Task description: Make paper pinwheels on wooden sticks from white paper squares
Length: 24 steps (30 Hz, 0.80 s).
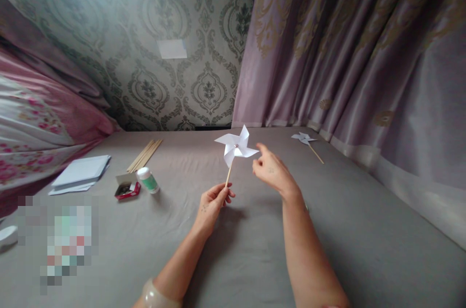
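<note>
A white paper pinwheel point(236, 146) on a thin wooden stick is held upright above the grey bed sheet point(233, 249). My left hand point(214, 202) pinches the lower end of the stick. My right hand point(271, 170) hovers just right of the paper blades, index finger stretched toward one blade tip, nothing in it. A second finished pinwheel point(306, 140) lies flat on the sheet at the back right, near the curtain.
A bundle of wooden sticks point(144, 155), a stack of white paper point(80, 174), a small red open box point(127, 189) and a green-and-white glue bottle point(148, 180) lie at the left. Purple curtains point(364, 55) hang on the right; patterned pillows sit far left.
</note>
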Available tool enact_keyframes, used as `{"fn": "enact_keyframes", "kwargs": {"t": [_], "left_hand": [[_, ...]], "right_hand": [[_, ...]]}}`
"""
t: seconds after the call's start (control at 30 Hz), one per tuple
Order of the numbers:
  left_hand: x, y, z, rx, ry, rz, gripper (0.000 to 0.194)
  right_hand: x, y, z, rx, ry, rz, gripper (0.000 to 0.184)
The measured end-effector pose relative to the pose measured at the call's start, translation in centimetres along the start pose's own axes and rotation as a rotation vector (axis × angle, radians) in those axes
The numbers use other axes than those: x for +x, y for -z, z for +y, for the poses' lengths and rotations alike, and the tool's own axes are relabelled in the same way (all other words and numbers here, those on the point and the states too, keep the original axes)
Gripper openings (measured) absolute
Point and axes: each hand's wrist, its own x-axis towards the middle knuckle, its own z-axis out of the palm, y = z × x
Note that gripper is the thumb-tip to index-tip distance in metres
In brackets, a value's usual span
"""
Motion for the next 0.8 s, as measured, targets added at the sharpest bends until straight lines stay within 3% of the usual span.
{"fn": "enact_keyframes", "kwargs": {"t": [0.1,0.17,0.23,0.37,0.6,0.8], "left_hand": [[0.0,0.1,0.0,0.013,-0.005,0.012,0.046],[0.1,0.2,0.0,0.003,-0.008,0.014,0.046],[0.3,0.3,-0.1,-0.017,-0.011,0.029,0.046],[1.1,0.7,-0.6,-0.098,-0.028,0.088,0.047],[2.6,1.5,-0.3,-0.331,0.026,0.157,0.048],[2.8,1.6,-0.3,-0.318,0.019,0.162,0.045]], "right_hand": [[-1.0,-0.7,-0.8,0.032,0.129,-0.756,0.038],[-1.4,-1.3,-1.5,0.062,0.243,-0.839,0.030],[-1.3,-1.8,-1.9,-0.019,0.257,-0.802,0.022],[-0.4,-3.0,-1.6,-0.257,0.102,-0.597,0.023],[0.1,-6.4,-1.9,-0.322,0.072,-0.322,0.024],[0.0,-7.7,-1.4,-0.255,0.075,-0.222,0.025]]}}
